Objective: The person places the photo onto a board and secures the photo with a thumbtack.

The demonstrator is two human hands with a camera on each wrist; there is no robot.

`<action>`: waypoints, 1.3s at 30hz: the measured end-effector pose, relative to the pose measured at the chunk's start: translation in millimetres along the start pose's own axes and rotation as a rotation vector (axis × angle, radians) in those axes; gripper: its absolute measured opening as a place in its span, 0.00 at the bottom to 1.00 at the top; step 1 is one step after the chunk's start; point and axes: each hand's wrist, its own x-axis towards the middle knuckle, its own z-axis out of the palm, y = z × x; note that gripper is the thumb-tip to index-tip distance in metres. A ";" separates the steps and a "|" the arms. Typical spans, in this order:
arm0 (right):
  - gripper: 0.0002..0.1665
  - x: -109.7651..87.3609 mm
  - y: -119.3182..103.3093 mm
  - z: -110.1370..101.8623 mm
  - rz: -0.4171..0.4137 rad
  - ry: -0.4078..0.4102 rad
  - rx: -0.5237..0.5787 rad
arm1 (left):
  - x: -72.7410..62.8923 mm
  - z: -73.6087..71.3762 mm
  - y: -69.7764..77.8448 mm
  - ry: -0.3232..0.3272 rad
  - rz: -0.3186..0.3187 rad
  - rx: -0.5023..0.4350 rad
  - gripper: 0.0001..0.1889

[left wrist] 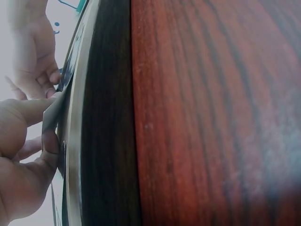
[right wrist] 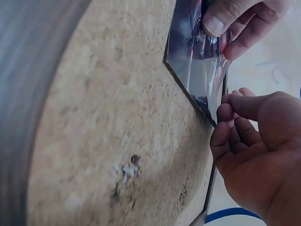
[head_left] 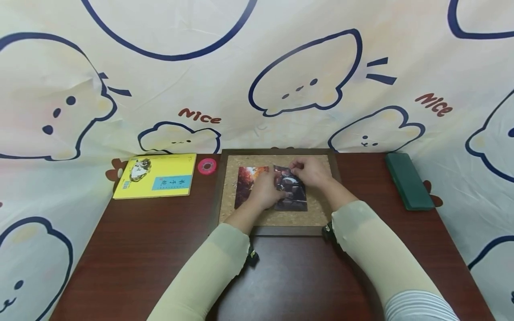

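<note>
A glossy photo with a dark picture lies over the right half of a framed cork board. My left hand pinches this photo by its left side, thumb on the front, and the sheet bows a little in the right wrist view. At the photo's upper right corner, my right hand pinches the edge between thumb and curled fingers. A second photo, with orange foliage, sits on the cork to the left, partly hidden behind my left hand and forearm.
At the back left lies a yellow book, with a pink ring-shaped roll between it and the board. A dark green box stands on the right of the brown table. Behind hangs a printed cloth.
</note>
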 end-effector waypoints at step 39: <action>0.12 23.8 -12.4 3.7 -0.049 -0.122 -0.179 | -3.2 5.1 -2.1 0.016 0.001 0.028 0.34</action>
